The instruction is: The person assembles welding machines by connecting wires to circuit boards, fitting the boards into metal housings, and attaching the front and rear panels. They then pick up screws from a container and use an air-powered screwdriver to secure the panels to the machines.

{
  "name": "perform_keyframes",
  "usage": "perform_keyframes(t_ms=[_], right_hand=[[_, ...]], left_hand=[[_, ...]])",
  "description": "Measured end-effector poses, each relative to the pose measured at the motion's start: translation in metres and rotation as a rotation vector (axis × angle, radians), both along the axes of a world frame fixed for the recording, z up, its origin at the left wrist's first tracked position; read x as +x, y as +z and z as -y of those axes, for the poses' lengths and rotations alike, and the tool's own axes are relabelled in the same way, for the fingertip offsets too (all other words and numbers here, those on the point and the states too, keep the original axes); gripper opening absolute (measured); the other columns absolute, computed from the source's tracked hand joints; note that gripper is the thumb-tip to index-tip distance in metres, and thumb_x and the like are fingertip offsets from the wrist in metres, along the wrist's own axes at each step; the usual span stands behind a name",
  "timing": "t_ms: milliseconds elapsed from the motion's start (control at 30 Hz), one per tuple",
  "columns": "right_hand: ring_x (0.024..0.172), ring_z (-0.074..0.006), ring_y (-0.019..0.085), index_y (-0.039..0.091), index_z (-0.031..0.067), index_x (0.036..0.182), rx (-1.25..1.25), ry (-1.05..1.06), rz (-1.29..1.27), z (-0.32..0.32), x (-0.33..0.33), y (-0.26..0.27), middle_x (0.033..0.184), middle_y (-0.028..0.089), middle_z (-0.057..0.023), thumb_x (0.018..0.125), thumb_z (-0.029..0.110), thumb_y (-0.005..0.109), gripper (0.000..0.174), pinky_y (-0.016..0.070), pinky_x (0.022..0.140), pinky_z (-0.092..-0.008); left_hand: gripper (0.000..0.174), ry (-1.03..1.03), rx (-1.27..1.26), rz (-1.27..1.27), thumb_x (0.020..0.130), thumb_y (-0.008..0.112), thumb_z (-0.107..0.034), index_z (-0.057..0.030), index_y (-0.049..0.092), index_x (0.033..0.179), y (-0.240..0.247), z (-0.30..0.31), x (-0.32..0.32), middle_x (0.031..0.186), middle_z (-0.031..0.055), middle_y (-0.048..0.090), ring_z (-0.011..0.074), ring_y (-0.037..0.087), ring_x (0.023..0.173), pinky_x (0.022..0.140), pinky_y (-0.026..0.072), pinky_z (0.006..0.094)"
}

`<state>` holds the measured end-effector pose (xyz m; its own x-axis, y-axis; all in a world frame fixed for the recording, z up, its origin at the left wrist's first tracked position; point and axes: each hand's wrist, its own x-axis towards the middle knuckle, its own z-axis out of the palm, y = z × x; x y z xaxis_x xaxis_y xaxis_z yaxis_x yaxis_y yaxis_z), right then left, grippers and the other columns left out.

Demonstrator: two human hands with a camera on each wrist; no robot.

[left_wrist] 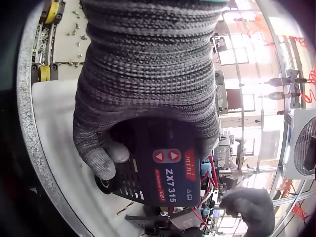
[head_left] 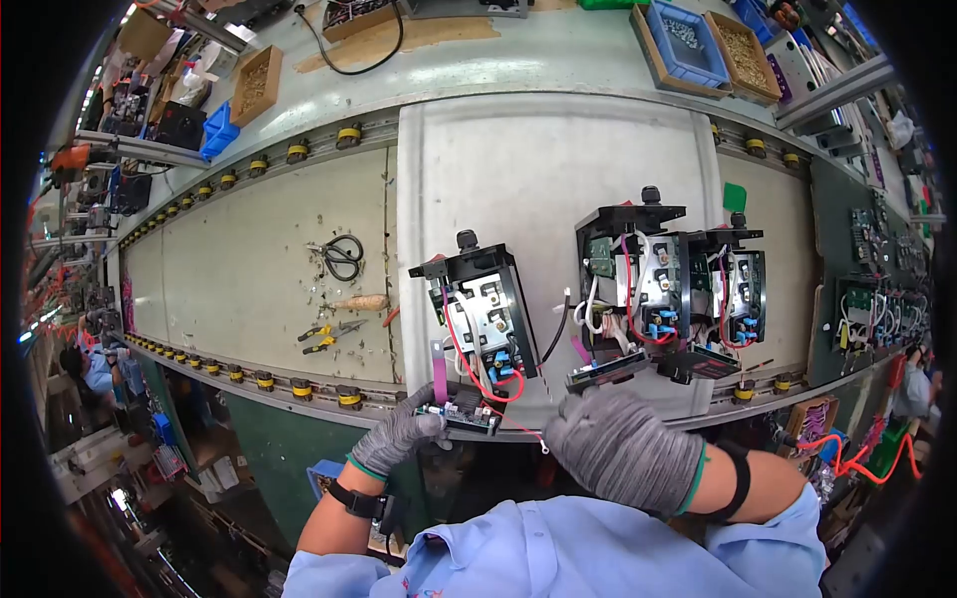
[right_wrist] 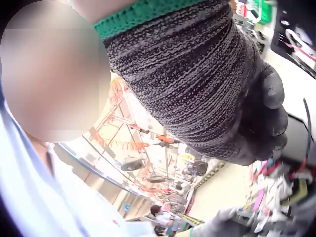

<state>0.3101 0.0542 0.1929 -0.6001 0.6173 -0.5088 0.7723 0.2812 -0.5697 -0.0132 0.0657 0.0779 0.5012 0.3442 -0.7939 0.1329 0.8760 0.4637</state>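
Observation:
My gloved left hand (head_left: 404, 434) grips the edge of a control panel (left_wrist: 170, 177) marked "mini ZX7 315", thumb on one side. In the head view the panel's circuit board (head_left: 467, 409) faces up. A purple ribbon cable (head_left: 440, 374) and red wires join it to the open welder unit (head_left: 493, 304) behind. My gloved right hand (head_left: 623, 444) hovers at the table's front edge, its fingers curled in the right wrist view and no object visible in them. Close to its left side hangs a red wire's ring terminal (head_left: 544, 448).
Two more open welder units (head_left: 653, 269) (head_left: 740, 289) stand to the right on the white board (head_left: 558, 149). Scissors (head_left: 342, 257), yellow-handled cutters (head_left: 329, 337) and scattered screws lie left. Roller rails (head_left: 264, 381) edge the line. Blue bins (head_left: 688, 45) stand at the back.

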Motion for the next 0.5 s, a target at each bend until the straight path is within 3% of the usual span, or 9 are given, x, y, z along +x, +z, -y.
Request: perform_keyframes(t_ms=[33,67,133,167,200,233,300,400,500], right_hand=[[0.084,-0.0353,0.069,0.065,0.0024,0.095,-0.112,-0.049,-0.051,0.026,-0.006,-0.017,0.087,0.066,-0.0169,0.090,0.016,0.059,0.016,0.0564,0.071,-0.0465],[0.084,-0.0353,0.069,0.065,0.0024,0.095,-0.113,-0.059,-0.046,0.044,-0.015,-0.034,0.087,0.066,-0.0169,0.090,0.016,0.059,0.016,0.0564,0.071,-0.0465],[0.087,-0.0370,0.070,0.066,0.0045,0.110,-0.190,-0.323,-0.099,0.071,-0.033,-0.071,0.093,0.069,-0.0177,0.095,0.020,0.058,0.023,0.0575,0.079,-0.0449],[0.091,-0.0356,0.070,0.067,0.0055,0.111,-0.073,-0.496,-0.185,0.083,-0.043,-0.104,0.099,0.068,-0.0177,0.095,0.019,0.059,0.022,0.0573,0.081,-0.0443],[0.094,-0.0342,0.069,0.068,0.0065,0.113,0.048,-0.667,-0.271,0.091,-0.053,-0.135,0.104,0.067,-0.0177,0.096,0.017,0.060,0.022,0.0571,0.083,-0.0437],[0.094,-0.0342,0.069,0.068,0.0065,0.113,0.046,-0.677,-0.275,0.090,-0.062,-0.155,0.104,0.067,-0.0177,0.096,0.017,0.060,0.022,0.0571,0.083,-0.0437],[0.102,-0.0346,0.064,0.068,0.0108,0.117,0.003,-0.848,-0.640,0.075,-0.076,-0.183,0.117,0.062,-0.0157,0.088,0.011,0.071,0.030,0.0544,0.087,-0.0451],[0.107,-0.0347,0.063,0.068,0.0144,0.121,0.210,-0.741,-0.709,0.071,-0.087,-0.214,0.123,0.061,-0.0125,0.083,0.007,0.075,0.039,0.0538,0.091,-0.0444],[0.110,-0.0346,0.062,0.068,0.0169,0.124,0.163,-0.672,-0.682,0.070,-0.077,-0.211,0.129,0.060,-0.0105,0.090,0.018,0.068,0.034,0.0535,0.093,-0.0446]], left_hand=[[0.112,0.019,-0.061,0.029,0.065,0.088,-0.060,0.0039,0.043,0.145,-0.007,0.001,-0.003,0.129,0.0157,0.064,0.0254,0.066,0.116,0.098,0.0550,0.0362],[0.112,0.009,-0.062,0.034,0.065,0.088,-0.060,0.0039,0.043,0.145,-0.009,-0.001,-0.006,0.129,0.0157,0.064,0.0254,0.066,0.116,0.098,0.0550,0.0362],[0.110,-0.009,-0.125,0.066,0.064,0.089,-0.056,0.0032,0.042,0.145,-0.011,-0.006,-0.009,0.128,0.0152,0.064,0.0235,0.067,0.114,0.087,0.0592,0.0329],[0.107,0.012,-0.106,0.107,0.066,0.087,-0.054,0.0031,0.043,0.145,-0.009,-0.007,-0.005,0.125,0.0146,0.065,0.0203,0.069,0.104,0.077,0.0613,0.0317],[0.107,-0.001,-0.106,0.105,0.066,0.087,-0.054,0.0031,0.043,0.145,-0.008,-0.009,-0.003,0.125,0.0146,0.065,0.0203,0.069,0.104,0.077,0.0613,0.0317],[0.103,0.000,-0.130,0.122,0.070,0.086,-0.052,0.0027,0.040,0.145,-0.007,-0.011,-0.003,0.124,0.0137,0.064,0.0169,0.067,0.094,0.073,0.0623,0.0321],[0.100,-0.006,-0.159,0.124,0.073,0.085,-0.049,0.0023,0.038,0.146,-0.006,-0.012,-0.003,0.122,0.0128,0.063,0.0136,0.065,0.085,0.070,0.0633,0.0324],[0.099,-0.003,-0.161,0.101,0.074,0.084,-0.050,0.0028,0.039,0.144,-0.007,-0.011,-0.006,0.120,0.0134,0.063,0.0155,0.065,0.084,0.071,0.0626,0.0348],[0.097,0.053,-0.219,0.113,0.075,0.084,-0.050,0.0020,0.040,0.145,-0.008,-0.007,-0.010,0.117,0.0141,0.064,0.0190,0.066,0.085,0.072,0.0611,0.0378]])
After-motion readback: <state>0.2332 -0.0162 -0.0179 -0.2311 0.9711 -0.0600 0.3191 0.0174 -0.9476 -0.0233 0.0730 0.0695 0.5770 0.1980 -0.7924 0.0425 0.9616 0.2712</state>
